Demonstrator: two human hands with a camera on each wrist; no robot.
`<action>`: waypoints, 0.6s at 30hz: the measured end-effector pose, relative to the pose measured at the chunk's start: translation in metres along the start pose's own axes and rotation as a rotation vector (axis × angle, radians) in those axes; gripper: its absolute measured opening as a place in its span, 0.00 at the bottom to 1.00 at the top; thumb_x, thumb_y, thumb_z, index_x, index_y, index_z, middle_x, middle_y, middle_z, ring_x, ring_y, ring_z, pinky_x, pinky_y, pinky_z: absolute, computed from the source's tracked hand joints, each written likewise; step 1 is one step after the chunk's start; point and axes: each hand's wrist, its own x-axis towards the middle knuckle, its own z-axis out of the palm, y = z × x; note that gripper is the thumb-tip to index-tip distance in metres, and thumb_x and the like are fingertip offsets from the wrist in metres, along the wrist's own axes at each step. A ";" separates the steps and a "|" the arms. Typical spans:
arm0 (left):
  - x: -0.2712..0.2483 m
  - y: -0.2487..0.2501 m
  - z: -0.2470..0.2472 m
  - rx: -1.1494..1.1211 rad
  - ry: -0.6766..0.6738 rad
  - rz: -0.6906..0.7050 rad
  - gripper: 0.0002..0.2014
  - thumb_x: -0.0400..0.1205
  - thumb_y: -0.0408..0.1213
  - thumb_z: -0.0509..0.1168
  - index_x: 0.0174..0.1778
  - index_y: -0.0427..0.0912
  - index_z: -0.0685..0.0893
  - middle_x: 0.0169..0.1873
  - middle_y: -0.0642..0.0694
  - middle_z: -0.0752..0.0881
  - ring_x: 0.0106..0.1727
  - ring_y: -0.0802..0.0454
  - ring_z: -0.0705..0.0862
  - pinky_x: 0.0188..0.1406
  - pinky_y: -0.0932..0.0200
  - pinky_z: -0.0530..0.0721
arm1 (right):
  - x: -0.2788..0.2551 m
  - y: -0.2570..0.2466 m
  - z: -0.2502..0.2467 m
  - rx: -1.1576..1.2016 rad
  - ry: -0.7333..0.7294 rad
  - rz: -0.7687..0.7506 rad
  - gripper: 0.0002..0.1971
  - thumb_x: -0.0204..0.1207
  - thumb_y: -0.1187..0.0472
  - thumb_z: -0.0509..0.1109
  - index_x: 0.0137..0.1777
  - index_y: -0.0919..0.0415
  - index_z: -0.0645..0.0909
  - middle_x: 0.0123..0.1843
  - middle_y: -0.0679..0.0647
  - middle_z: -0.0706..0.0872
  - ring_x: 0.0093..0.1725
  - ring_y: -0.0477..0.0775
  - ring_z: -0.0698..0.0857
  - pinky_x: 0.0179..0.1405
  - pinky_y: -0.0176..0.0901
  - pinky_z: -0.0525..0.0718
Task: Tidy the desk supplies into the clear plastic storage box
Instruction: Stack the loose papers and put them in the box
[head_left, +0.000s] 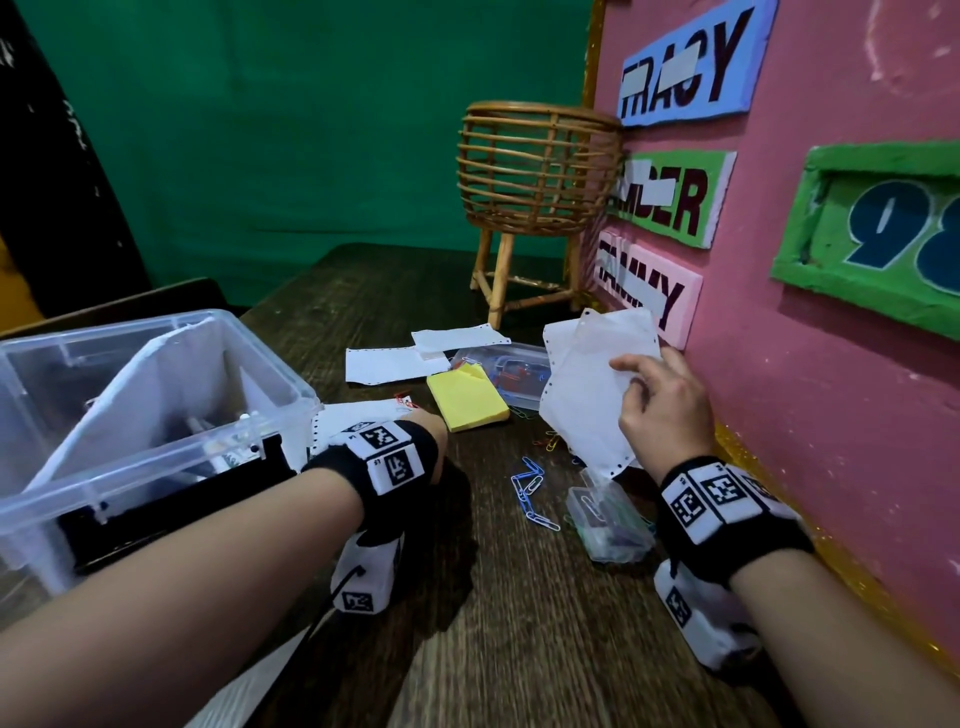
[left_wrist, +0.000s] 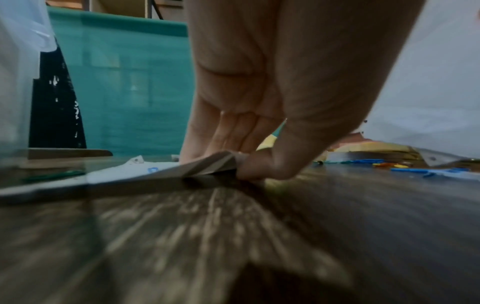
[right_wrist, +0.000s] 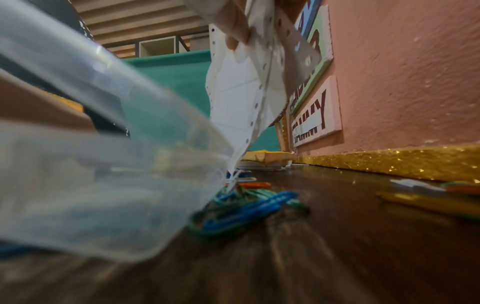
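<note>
The clear plastic storage box (head_left: 291, 384) stands at the left of the dark wooden desk with white paper inside. Beside it lies a white sheet (head_left: 343, 415) whose corner (left_wrist: 207, 164) my left hand (left_wrist: 241, 166) pinches and lifts off the desk. My right hand (head_left: 660, 395) holds up white perforated sheets (head_left: 587, 379) (right_wrist: 246, 92) near the pink wall. A yellow sticky-note pad (head_left: 467, 402) lies between the hands. Blue paper clips (head_left: 530, 493) and a small clear clip case (head_left: 608, 519) sit in front of the right hand.
More white sheets (head_left: 389, 364) and a clear case of coloured clips (head_left: 509, 374) lie farther back. A wicker basket stand (head_left: 535, 192) occupies the far corner. The pink wall (head_left: 831, 415) with name signs and a gold glitter strip (right_wrist: 389, 162) bounds the right side.
</note>
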 end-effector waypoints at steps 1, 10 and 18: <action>0.002 0.000 -0.001 0.022 -0.010 0.002 0.19 0.82 0.35 0.63 0.68 0.31 0.77 0.68 0.37 0.79 0.69 0.43 0.79 0.64 0.57 0.77 | 0.000 -0.001 0.000 -0.002 -0.001 0.002 0.15 0.76 0.72 0.60 0.55 0.62 0.85 0.56 0.59 0.81 0.40 0.51 0.75 0.41 0.36 0.73; -0.017 0.007 -0.021 -0.071 0.482 0.064 0.12 0.81 0.32 0.58 0.60 0.41 0.78 0.60 0.41 0.82 0.65 0.42 0.77 0.56 0.48 0.78 | -0.001 -0.002 -0.004 0.007 0.005 0.052 0.17 0.73 0.70 0.61 0.59 0.60 0.83 0.62 0.60 0.77 0.47 0.63 0.82 0.45 0.43 0.81; -0.027 0.029 -0.079 -0.134 0.844 0.485 0.12 0.78 0.28 0.57 0.56 0.39 0.77 0.54 0.41 0.81 0.59 0.41 0.76 0.57 0.51 0.76 | -0.003 -0.008 -0.002 0.145 0.002 -0.089 0.22 0.78 0.49 0.56 0.55 0.64 0.85 0.50 0.56 0.78 0.46 0.50 0.77 0.46 0.40 0.77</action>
